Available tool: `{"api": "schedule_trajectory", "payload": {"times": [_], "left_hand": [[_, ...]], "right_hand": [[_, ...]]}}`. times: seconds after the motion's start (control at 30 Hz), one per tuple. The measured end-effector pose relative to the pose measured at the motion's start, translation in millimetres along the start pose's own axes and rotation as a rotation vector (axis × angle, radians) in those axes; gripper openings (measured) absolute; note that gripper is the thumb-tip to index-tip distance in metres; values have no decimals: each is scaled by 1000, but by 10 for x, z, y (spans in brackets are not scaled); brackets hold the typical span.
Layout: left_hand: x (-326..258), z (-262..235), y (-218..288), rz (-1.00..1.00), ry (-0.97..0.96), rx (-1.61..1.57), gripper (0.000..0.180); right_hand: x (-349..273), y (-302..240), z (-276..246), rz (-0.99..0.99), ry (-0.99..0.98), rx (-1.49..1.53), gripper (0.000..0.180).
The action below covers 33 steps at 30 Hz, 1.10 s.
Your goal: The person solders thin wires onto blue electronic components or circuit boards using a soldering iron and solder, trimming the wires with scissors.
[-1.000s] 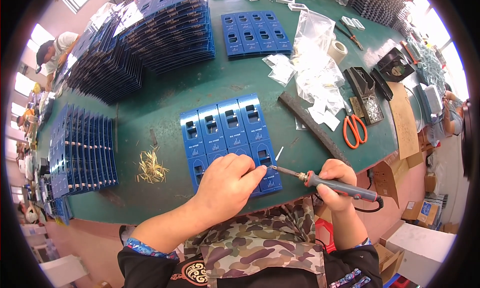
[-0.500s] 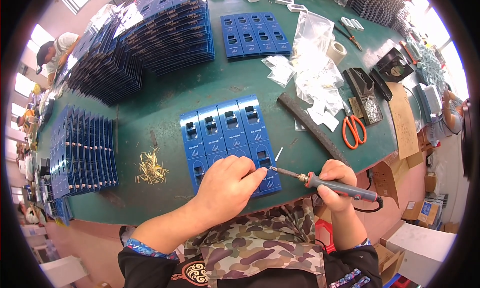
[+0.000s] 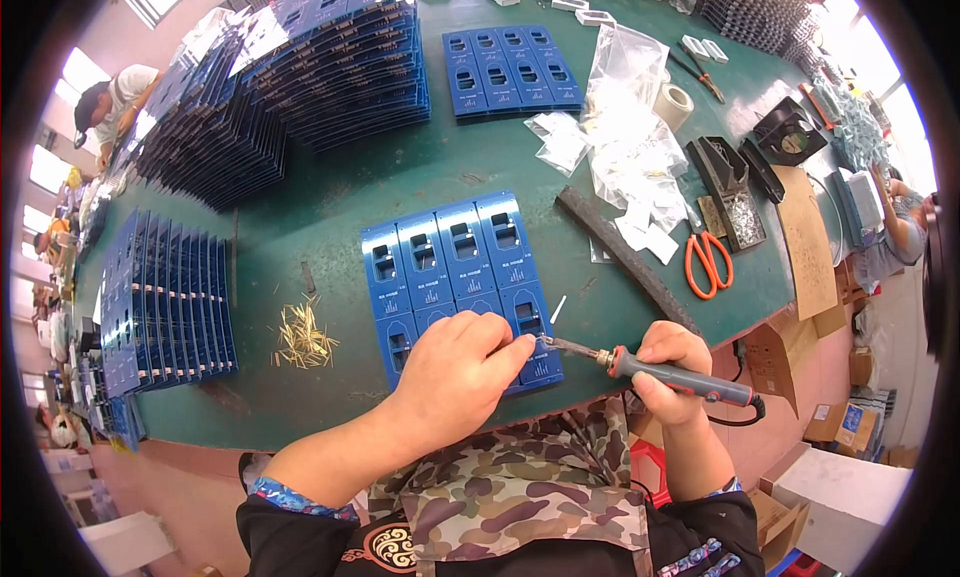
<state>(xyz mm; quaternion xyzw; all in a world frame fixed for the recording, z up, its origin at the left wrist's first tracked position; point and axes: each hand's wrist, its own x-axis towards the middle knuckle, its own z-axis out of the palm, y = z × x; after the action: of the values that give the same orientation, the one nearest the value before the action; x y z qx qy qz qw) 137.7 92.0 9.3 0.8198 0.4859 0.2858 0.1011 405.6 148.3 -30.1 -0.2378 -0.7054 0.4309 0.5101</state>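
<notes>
In front of me lies a blue circuit board panel (image 3: 465,242) with rectangular cut-outs in two rows. My left hand (image 3: 455,372) rests over its near row, fingers pinched together at a cut-out near the right edge; whatever they hold is too small to make out. My right hand (image 3: 675,367) grips a soldering iron (image 3: 680,377) by its grey and red handle. The iron's tip meets the board right beside my left fingertips. Left of the panel is a small heap of thin gold-coloured pins (image 3: 305,337).
Stacked blue panels (image 3: 340,72) stand at the back left, with more panels on edge (image 3: 170,307) at left. A single panel (image 3: 512,72) lies farther back. Rightward are a dark bar (image 3: 625,257), plastic bags (image 3: 630,147), orange-handled scissors (image 3: 708,265), a black stand (image 3: 728,192) and a fan (image 3: 790,132).
My hands, the soldering iron and the panel stay almost exactly in place. At the far right, another person's arm has shifted slightly.
</notes>
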Motion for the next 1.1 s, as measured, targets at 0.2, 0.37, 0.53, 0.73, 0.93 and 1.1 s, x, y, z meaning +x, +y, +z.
{"api": "schedule_trajectory", "payload": {"times": [0.2, 0.37, 0.53, 0.73, 0.93, 1.1], "left_hand": [[-28, -52, 32, 20, 42, -49, 25], [-164, -99, 286, 26, 152, -301, 24], [-269, 74, 411, 21, 179, -467, 31], [-354, -24, 381, -29, 137, -400, 29], [-355, -259, -39, -140, 186, -137, 25], [-334, -204, -162, -163, 182, -83, 23]], "right_hand": [[-169, 107, -54, 73, 156, 195, 24], [-210, -123, 175, 223, 96, 405, 34], [-117, -223, 556, 110, -87, 239, 42], [-77, -229, 641, 94, -65, 188, 37], [92, -140, 366, 124, -37, 80, 33], [35, 50, 278, 158, -39, 111, 24]]}}
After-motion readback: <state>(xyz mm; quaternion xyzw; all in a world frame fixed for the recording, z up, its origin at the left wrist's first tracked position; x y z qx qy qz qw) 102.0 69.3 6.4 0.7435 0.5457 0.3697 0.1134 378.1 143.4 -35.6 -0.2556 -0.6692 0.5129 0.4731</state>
